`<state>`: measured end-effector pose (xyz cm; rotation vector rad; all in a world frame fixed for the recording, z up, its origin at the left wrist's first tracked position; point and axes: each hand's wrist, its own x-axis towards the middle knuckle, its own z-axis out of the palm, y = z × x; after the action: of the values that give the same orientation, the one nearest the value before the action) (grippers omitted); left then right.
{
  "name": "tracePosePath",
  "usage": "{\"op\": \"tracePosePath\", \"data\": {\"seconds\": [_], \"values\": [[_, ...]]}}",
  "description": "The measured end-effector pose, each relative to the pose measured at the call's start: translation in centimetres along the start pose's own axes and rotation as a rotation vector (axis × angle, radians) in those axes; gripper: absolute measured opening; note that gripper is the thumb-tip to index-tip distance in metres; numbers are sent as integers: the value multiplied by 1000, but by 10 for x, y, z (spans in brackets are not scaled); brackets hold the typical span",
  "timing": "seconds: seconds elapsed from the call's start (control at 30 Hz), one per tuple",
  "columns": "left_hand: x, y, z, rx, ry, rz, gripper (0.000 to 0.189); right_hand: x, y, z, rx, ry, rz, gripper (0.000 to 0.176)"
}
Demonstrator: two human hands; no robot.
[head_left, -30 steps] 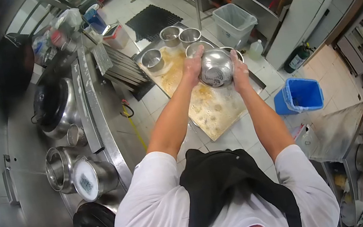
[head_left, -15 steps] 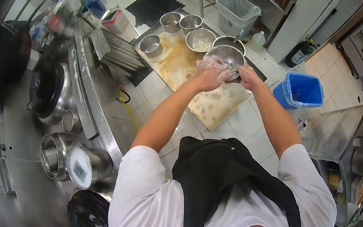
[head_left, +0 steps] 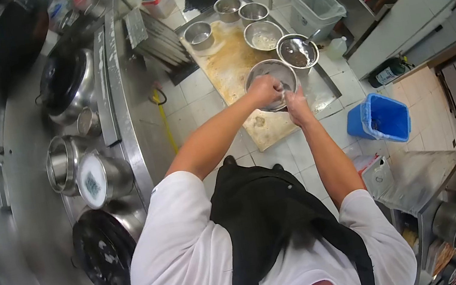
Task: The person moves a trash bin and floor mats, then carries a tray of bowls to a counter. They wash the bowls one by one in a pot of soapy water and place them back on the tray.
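A wide metal bowl (head_left: 257,74) with pale residue inside is at the near part of the stained board. My left hand (head_left: 265,90) is closed, knuckles up, over the bowl's inside. Whatever its fingers hold is hidden. My right hand (head_left: 298,107) is closed at the near right rim of the bowl, its fingers close to the left hand. Just beyond, a second metal bowl (head_left: 297,52) holds dark contents and a spoon (head_left: 312,37). Another metal bowl (head_left: 263,35) contains something pale.
Several smaller metal bowls, including one at the far left (head_left: 199,36), stand on the board (head_left: 222,73). A blue bin (head_left: 379,119) is to the right, a grey bin (head_left: 315,11) behind. Steel counter with pots (head_left: 105,177) lines the left; a steel table (head_left: 420,176) is at right.
The bowl, tilted up between my hands before, now sits lower and nearer. My left hand went from spread, whitened fingers to closed. The second bowl's dark contents and spoon show more fully.
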<state>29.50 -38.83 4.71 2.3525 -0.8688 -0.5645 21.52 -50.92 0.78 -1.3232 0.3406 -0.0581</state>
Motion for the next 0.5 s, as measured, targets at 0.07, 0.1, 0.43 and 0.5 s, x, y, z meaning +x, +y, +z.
{"op": "tracePosePath", "data": {"seconds": [0.07, 0.1, 0.43, 0.5], "values": [[3, -19, 17, 66, 390, 108, 14, 11, 15, 3, -105, -65, -100, 60], [1, -34, 29, 146, 756, 238, 12, 13, 28, 7, -199, -100, -205, 60], [-109, -86, 1, 36, 227, 265, 43, 69, 14, 57, -436, -373, 219, 42], [-136, -110, -25, 120, 306, 175, 39, 83, 18, 98, -212, -594, 469, 42]]}}
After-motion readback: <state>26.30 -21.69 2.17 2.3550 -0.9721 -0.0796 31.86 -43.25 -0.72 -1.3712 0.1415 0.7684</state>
